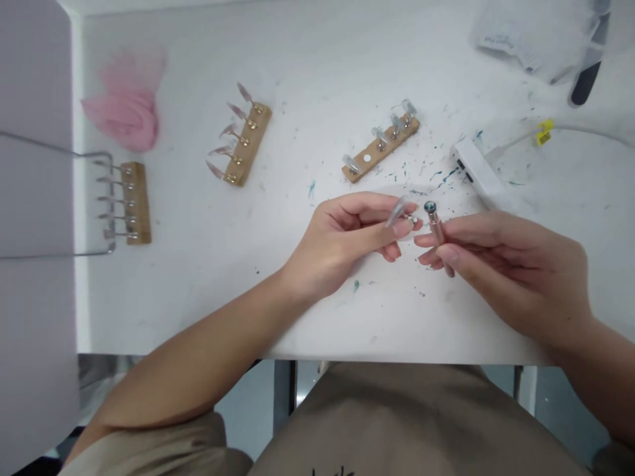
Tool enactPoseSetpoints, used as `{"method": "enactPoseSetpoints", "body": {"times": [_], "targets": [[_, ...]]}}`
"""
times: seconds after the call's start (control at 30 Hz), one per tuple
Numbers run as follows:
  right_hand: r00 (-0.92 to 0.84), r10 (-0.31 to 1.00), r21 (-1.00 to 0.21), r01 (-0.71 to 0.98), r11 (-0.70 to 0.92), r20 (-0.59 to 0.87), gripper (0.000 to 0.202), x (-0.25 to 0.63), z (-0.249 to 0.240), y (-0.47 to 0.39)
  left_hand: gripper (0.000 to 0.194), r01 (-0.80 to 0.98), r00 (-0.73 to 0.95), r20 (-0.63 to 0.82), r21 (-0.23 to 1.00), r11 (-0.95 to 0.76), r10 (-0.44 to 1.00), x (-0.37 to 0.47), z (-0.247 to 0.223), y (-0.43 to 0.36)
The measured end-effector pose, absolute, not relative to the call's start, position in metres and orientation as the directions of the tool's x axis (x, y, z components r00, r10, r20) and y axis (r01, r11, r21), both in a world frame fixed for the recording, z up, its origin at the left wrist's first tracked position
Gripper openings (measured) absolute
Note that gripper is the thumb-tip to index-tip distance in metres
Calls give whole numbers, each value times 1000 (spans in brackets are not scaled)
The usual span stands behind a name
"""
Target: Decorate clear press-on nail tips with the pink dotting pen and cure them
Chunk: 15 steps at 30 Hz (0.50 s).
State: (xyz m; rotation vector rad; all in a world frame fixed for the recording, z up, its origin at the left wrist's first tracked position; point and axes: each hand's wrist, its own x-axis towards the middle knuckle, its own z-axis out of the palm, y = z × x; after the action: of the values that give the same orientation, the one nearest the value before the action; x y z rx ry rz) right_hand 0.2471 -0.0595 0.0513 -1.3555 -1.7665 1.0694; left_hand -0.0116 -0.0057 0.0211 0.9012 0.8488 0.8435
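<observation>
1 nail tip (395,213), left hand (347,241) pinching; metallic tool (436,229), right hand (526,277) gripping

A clear, glossy false nail (396,212) is held aslant, from lower left to upper right, a small silvery piece (413,219) beside it. Just to the right, apart from it, a slim rose-metal stick (436,231) slants the other way, its wide round end dark green and shiny.
</observation>
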Motion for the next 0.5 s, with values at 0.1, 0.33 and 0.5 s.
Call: {"method": "enactPoseSetpoints", "body": {"times": [0.1,0.33,0.5], "targets": [[-266,964,-913,391,115,8,45,243,52,-58,34,-221,431,-241,906,361,870,-12,21,-6],[-320,947,-953,295,66,-33,40,238,52,-52,33,-240,436,-259,889,389,862,-11,24,-6],[-341,937,-962,270,27,-69,39,239,54,-50,37,-248,388,-276,888,388,879,-9,24,-6]]}}
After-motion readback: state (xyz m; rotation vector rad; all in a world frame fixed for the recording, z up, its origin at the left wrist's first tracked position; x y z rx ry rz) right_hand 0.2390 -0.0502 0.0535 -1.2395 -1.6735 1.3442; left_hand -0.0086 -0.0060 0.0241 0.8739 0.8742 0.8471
